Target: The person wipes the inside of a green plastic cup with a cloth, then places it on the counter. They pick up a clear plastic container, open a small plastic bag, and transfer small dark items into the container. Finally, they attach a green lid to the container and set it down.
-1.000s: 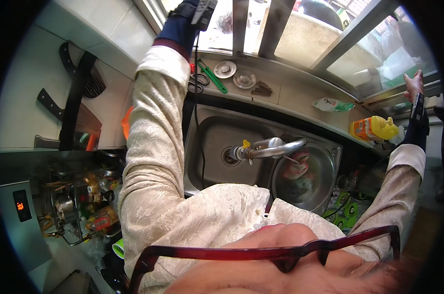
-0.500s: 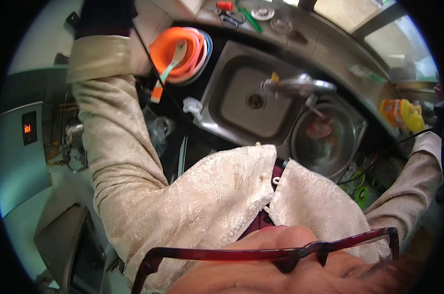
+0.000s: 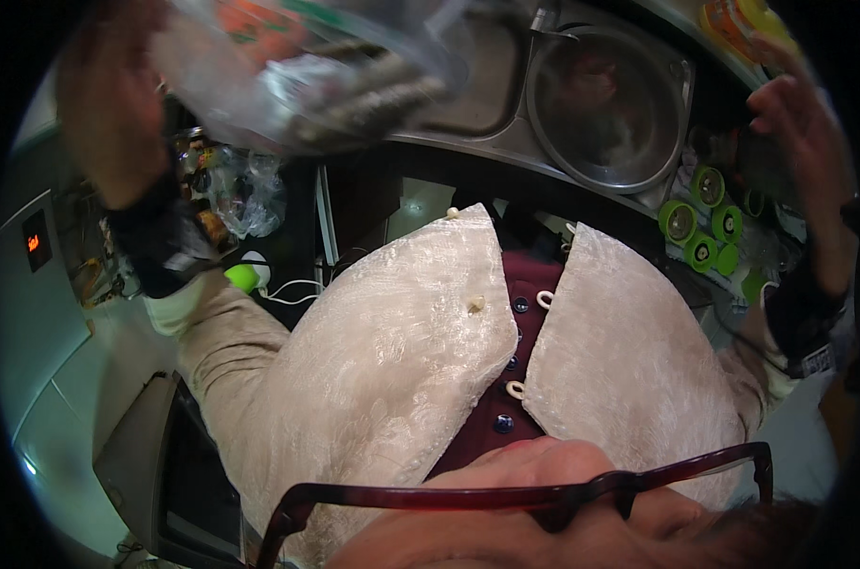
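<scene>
In the upper left, my left hand point(image 3: 117, 109) is smeared by motion at the side of a clear plastic bag point(image 3: 307, 90), which it appears to grip. The bag is raised over the counter and partly covers the sink. Orange, white and grey-brown contents show blurrily through the plastic; I cannot make out their kind. My right hand point(image 3: 798, 119) is raised on the far right, its fingers apart and slightly bent, with nothing visible in it. Behind its fingertips is a yellow and orange package point(image 3: 748, 24).
The metal sink point(image 3: 506, 137) holds a large round pan point(image 3: 653, 175) with something reddish inside. Green round lids point(image 3: 705, 223) lie to its right. A crumpled clear bag point(image 3: 250, 190) and a green and white object point(image 3: 247, 275) with a white cord sit at left.
My left hand was beyond the upper edge; it has come back toward me, and the plastic bag has appeared beside it. My right hand has come further into view from the right edge.
</scene>
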Demonstrator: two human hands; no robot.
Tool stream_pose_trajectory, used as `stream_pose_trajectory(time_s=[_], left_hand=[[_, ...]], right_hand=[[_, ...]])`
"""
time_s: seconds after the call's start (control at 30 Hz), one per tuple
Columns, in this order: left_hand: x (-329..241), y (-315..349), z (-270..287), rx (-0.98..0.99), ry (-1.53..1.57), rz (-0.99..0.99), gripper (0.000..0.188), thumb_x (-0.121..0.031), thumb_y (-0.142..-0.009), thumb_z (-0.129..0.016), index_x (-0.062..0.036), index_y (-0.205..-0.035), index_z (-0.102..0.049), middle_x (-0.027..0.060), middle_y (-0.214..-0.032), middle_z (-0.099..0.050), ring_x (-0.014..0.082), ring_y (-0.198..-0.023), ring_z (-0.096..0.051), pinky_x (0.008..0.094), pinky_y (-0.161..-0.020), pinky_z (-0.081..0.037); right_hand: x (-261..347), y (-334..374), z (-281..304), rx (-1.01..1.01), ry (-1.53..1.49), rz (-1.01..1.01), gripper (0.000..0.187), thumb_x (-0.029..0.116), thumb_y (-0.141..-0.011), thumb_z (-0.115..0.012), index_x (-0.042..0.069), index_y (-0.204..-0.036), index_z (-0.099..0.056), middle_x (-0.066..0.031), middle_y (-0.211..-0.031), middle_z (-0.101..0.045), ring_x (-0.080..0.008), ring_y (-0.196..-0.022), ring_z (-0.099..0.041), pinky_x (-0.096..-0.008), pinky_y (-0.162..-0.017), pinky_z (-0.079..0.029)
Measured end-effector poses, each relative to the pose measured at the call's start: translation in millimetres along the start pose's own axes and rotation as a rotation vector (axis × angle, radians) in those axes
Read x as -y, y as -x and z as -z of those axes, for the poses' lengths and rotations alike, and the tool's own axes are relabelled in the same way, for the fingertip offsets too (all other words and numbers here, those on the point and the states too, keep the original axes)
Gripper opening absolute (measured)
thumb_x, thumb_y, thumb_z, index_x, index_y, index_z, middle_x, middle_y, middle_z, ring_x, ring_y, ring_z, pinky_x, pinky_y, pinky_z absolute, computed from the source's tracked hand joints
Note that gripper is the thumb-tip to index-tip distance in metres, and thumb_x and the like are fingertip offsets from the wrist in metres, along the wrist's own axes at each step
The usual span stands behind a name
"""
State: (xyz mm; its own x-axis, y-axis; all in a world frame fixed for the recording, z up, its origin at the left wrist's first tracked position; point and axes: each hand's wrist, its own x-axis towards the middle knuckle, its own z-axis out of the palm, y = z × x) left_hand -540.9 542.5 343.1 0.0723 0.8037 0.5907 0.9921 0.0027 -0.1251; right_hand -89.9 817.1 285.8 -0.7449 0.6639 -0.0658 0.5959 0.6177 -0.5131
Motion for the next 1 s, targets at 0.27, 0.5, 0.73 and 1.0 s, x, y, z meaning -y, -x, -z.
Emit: stream_pose_trajectory(time_s=[0.27, 0.5, 0.73, 1.0], left_hand=[[-141, 125, -37, 0.119, 1.174, 0.269, 0.009, 0.004, -0.095, -0.060, -0.0009, -0.102, -0.064, 0.0072, -0.099, -0.061, 0.0122, -0.087, -0.059, 0.0238, -0.077, -0.048], [-223, 198, -38, 0.282, 1.143, 0.540, 0.016, 0.011, -0.089, -0.056, -0.0006, -0.095, -0.064, 0.0078, -0.101, -0.060, 0.0158, -0.089, -0.060, 0.0257, -0.077, -0.047], [-251, 240, -40, 0.232, 1.146, 0.661, 0.007, 0.001, -0.091, -0.055, -0.0008, -0.088, -0.060, 0.0118, -0.107, -0.059, 0.0203, -0.100, -0.059, 0.0306, -0.089, -0.048], [-255, 250, -64, 0.054, 1.057, 0.668, 0.023, -0.008, -0.081, -0.065, -0.0038, -0.068, -0.047, 0.0095, -0.094, -0.056, 0.0171, -0.086, -0.055, 0.0284, -0.076, -0.046]], right_hand=[[19, 74, -115, 0.182, -0.213, 0.104, 0.020, 0.006, -0.092, -0.071, 0.001, -0.111, -0.067, -0.0057, -0.074, -0.062, -0.0105, -0.062, -0.055, -0.0275, -0.057, -0.046], [51, 87, -174, 0.210, -0.531, 0.438, 0.008, 0.002, -0.092, -0.069, -0.001, -0.099, -0.068, -0.0083, -0.084, -0.065, -0.0132, -0.070, -0.060, -0.0276, -0.062, -0.048], [78, 75, -312, 0.545, -0.609, 0.696, 0.024, 0.001, -0.095, -0.058, -0.002, -0.117, -0.066, -0.0161, -0.113, -0.070, -0.0327, -0.101, -0.068, -0.0385, -0.088, -0.053], [78, 33, -406, 0.349, 0.254, 0.645, 0.021, 0.019, -0.096, -0.058, 0.010, -0.104, -0.075, -0.0177, -0.102, -0.074, -0.0364, -0.092, -0.071, -0.0434, -0.080, -0.056]])
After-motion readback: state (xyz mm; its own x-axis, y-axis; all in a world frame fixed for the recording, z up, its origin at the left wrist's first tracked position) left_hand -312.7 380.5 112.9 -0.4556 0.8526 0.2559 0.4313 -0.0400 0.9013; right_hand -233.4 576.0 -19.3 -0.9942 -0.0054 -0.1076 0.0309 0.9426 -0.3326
